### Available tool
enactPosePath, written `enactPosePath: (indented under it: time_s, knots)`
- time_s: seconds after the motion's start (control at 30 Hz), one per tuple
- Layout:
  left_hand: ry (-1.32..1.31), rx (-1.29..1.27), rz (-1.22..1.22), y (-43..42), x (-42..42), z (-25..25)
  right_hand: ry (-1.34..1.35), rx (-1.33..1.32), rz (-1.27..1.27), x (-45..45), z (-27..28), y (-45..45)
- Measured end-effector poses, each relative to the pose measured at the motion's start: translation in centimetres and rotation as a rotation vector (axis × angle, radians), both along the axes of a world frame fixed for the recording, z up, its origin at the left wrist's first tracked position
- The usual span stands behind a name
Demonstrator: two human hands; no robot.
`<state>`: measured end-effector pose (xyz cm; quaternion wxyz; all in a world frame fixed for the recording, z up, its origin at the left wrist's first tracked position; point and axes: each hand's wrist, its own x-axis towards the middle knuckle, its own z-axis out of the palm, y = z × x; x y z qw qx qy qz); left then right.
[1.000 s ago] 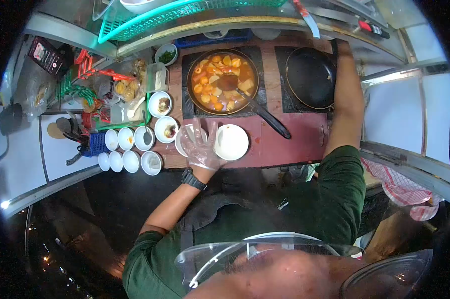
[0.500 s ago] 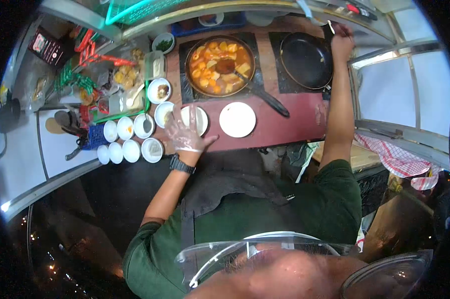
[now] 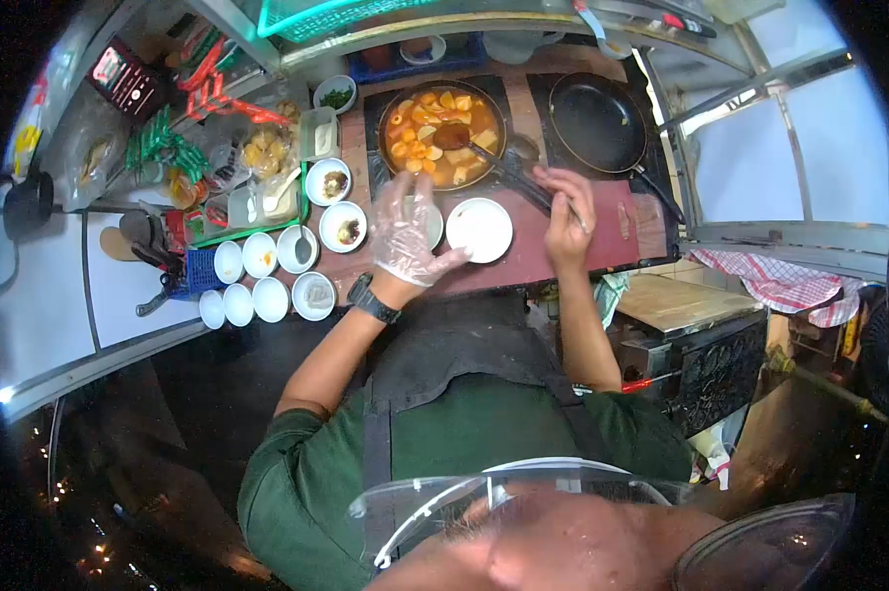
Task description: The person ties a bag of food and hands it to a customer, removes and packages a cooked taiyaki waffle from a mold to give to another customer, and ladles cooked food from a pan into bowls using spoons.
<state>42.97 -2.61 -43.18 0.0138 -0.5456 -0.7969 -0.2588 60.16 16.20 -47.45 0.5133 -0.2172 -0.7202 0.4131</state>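
My left hand, in a clear plastic glove, hovers with fingers spread over a white bowl and partly hides it. A second white bowl stands just right of it on the dark red board. My right hand is beside the pan's black handle, fingers bent round a thin, pale, stick-like thing whose kind I cannot make out. Behind both hands a frying pan holds chunks in red-orange broth. A brown ladle rests in the broth.
A black frying pan sits on the right burner. Several small white bowls of seasonings line the left side. A bowl of chopped greens stands behind them. A blue basket and a checked cloth flank the counter.
My right hand has come down from the shelf at the back right to beside the stew pan's handle. My left hand has shifted slightly right and toward the back over the bowl.
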Motion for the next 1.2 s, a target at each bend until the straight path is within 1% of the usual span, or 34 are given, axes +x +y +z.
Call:
enactPosePath:
  time_s: [0.03,0.07,0.1,0.13,0.17,0.2,0.23,0.27,0.3,0.33,0.37,0.4,0.43,0.47,0.5,0.53,0.57,0.63,0.7,0.73,0.77,0.83,0.87,0.9,0.97,1.0,1.03,1.1,1.13,1.17,1.2]
  knots:
    - [0.002,0.004,0.005,0.7,-0.2,0.1,-0.005,0.023,0.011,-0.3,0.2,-0.9]
    - [0.015,0.056,-0.097,1.9,-0.7,0.0,-0.052,0.051,0.005,-0.8,2.2,-1.8]
    - [0.03,0.109,-0.201,3.2,-1.1,-0.1,-0.05,0.054,0.006,-1.0,2.0,-1.6]
    - [0.038,0.251,-0.227,4.8,-1.0,-0.4,-0.064,0.028,-0.027,-1.3,1.4,-1.0]
    - [-0.069,0.277,-0.387,6.9,-2.0,-1.3,-0.078,0.002,-0.058,-1.6,1.1,-0.5]
    - [-0.002,0.282,-0.5,9.2,-2.3,-3.3,-0.1,0.055,-0.114,-1.6,1.8,0.2]
    - [0.047,0.359,-0.612,10.3,-2.0,-3.2,-0.095,0.062,-0.107,-1.7,2.3,0.9]
    - [0.085,0.236,-0.662,12.1,-1.7,-4.0,-0.108,0.062,-0.115,-1.7,2.8,1.8]
    - [0.088,0.244,-0.656,13.7,-1.5,-5.0,-0.122,0.063,-0.124,-1.4,3.1,2.6]
    - [0.125,0.074,-0.722,15.4,-1.5,-5.8,-0.189,0.042,-0.038,-0.8,3.4,3.6]
    - [0.161,-0.097,-0.785,16.1,-1.4,-5.5,-0.189,0.052,-0.035,-0.6,3.8,4.5]
    - [0.149,0.023,-0.799,16.3,-1.6,-5.3,-0.253,-0.018,0.007,-0.6,4.2,5.4]
    - [0.153,0.028,-0.801,16.6,-1.5,-5.2,-0.315,-0.09,0.046,-0.8,4.4,6.2]
    - [0.218,-0.023,-0.802,16.8,-1.4,-5.2,-0.282,-0.169,0.108,-1.4,4.4,7.1]
    - [0.281,-0.074,-0.803,17.1,-1.2,-5.5,-0.282,-0.167,0.103,-2.4,4.0,8.0]
    - [0.239,0.093,-0.846,16.8,-1.5,-5.9,-0.238,-0.272,0.204,-3.7,3.3,8.9]
    - [0.239,0.096,-0.852,16.2,-2.0,-5.7,-0.195,-0.376,0.305,-5.0,2.9,9.7]
    - [0.252,0.153,-0.748,14.2,-3.1,-4.1,-0.342,-0.245,0.335,-8.0,4.1,9.7]
    - [0.112,0.284,-0.586,11.4,-3.7,-0.4,-0.453,0.122,0.372,-11.2,1.4,11.6]
    - [0.041,0.437,-0.535,10.6,-4.7,-1.0,-0.461,0.281,0.376,-12.4,0.6,11.9]
    - [-0.031,0.587,-0.478,9.6,-5.8,-1.7,-0.457,0.273,0.378,-12.9,0.0,12.1]
    - [-0.086,0.69,-0.361,7.5,-7.4,-0.9,-0.564,0.346,0.399,-13.9,-1.2,12.0]
    - [-0.513,0.766,-0.345,6.8,-7.7,-1.5,-0.604,0.327,0.364,-13.9,-1.4,11.8]
    - [-0.573,0.815,-0.263,6.4,-8.2,-2.1,-0.606,0.326,0.379,-13.7,-1.5,11.7]
    - [-0.587,0.869,-0.214,5.7,-9.1,-3.1,-0.641,0.238,0.307,-12.9,-1.4,11.8]
    - [-0.553,0.781,-0.121,5.1,-9.6,-3.4,-0.566,0.141,0.315,-12.7,-0.9,11.9]
    - [-0.558,0.781,-0.105,5.1,-9.7,-3.9,-0.574,0.138,0.328,-12.6,-1.3,12.1]
    - [-0.512,0.811,-0.113,5.8,-10.1,-5.2,-0.533,-0.139,0.234,-12.6,-1.2,12.3]
    - [-0.509,0.833,-0.12,6.3,-10.2,-5.8,-0.589,-0.16,0.235,-12.6,-1.2,12.3]
    - [-0.508,0.834,-0.12,6.6,-10.2,-5.8,-0.589,-0.159,0.236,-13.0,-1.6,12.1]
    - [-0.558,0.847,-0.114,7.0,-10.1,-5.8,-0.551,-0.255,0.246,-13.2,-2.3,12.0]
